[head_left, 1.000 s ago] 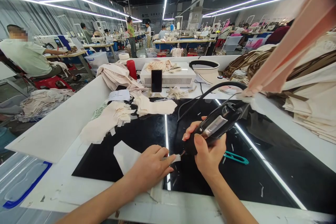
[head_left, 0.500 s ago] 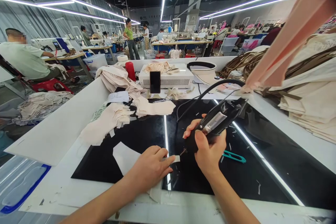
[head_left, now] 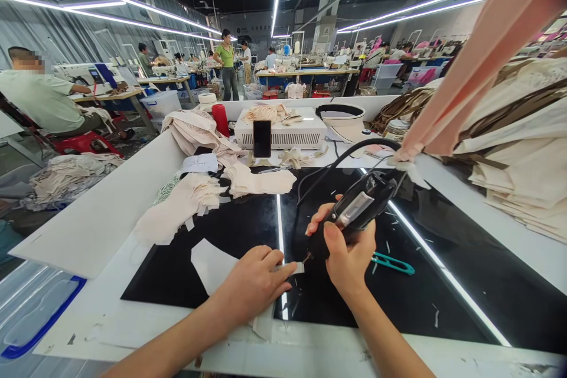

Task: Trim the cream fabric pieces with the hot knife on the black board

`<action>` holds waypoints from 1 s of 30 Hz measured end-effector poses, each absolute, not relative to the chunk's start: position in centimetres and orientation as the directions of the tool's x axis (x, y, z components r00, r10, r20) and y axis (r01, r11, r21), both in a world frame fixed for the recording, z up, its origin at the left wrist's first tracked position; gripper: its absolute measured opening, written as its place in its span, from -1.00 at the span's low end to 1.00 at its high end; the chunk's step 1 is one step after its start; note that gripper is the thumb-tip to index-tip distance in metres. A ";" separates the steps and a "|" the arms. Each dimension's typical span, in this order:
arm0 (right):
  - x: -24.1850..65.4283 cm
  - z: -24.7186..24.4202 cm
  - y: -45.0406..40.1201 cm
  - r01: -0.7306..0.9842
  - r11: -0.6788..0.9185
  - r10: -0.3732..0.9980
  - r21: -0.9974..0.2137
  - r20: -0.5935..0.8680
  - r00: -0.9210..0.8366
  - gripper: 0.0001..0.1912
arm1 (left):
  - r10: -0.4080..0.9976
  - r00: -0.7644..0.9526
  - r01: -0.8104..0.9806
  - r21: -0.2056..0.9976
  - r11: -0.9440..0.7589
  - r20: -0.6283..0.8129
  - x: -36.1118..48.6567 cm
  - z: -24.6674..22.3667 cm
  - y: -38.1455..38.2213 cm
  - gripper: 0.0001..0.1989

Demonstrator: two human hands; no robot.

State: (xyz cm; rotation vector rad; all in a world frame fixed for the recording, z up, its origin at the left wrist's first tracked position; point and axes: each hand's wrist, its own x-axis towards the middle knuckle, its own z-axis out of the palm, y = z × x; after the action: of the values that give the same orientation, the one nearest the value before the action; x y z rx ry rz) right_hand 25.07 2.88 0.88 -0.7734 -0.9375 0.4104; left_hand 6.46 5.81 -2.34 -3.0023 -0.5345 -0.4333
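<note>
My right hand [head_left: 348,254] is wrapped round a black corded hand tool [head_left: 354,207] with a clear window on its side. Its thin metal tip points down and left, at the end of a narrow pale strip [head_left: 300,268]. Over that strip and a white sheet [head_left: 211,263], my left hand [head_left: 252,277] lies palm down, index finger stretched toward the tip. The fingers press flat rather than grip. Both hands work above a glossy black board [head_left: 323,301]. What lies under the left palm is hidden.
A teal slotted plastic tool [head_left: 393,263] lies right of my right hand. Pale fabric pieces [head_left: 181,204] are heaped at left. Behind stand a phone [head_left: 262,139], a vented white box [head_left: 292,130] and a round container [head_left: 340,121]. A pink cloth strip [head_left: 482,71] hangs at right near the cord.
My right hand and the black hand tool have shifted slightly left, the tip now nearly at the strip's end. The pink cloth swung left with them. My left hand stays put.
</note>
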 end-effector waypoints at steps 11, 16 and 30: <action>24.9 1.4 2.0 -0.017 0.671 0.628 -0.741 0.555 0.545 -0.66 | 0.341 0.901 0.352 0.009 -0.936 0.270 6.4 -2.7 5.8 -0.60; 24.6 1.3 1.6 0.005 0.651 0.638 -0.759 0.551 0.539 -0.69 | 0.342 0.896 0.348 0.030 -0.937 0.282 6.4 -2.6 5.8 -0.62; 24.5 1.1 0.5 -0.020 0.654 0.654 -0.757 0.551 0.518 -0.62 | 0.160 0.897 0.133 0.093 -0.987 0.412 5.8 -3.3 5.7 -0.77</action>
State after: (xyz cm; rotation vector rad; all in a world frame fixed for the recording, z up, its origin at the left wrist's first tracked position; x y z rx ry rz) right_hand 24.52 0.53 1.06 -0.7694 -0.9519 0.4564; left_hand 5.80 5.70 -3.26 -3.1203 -0.2411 -0.6863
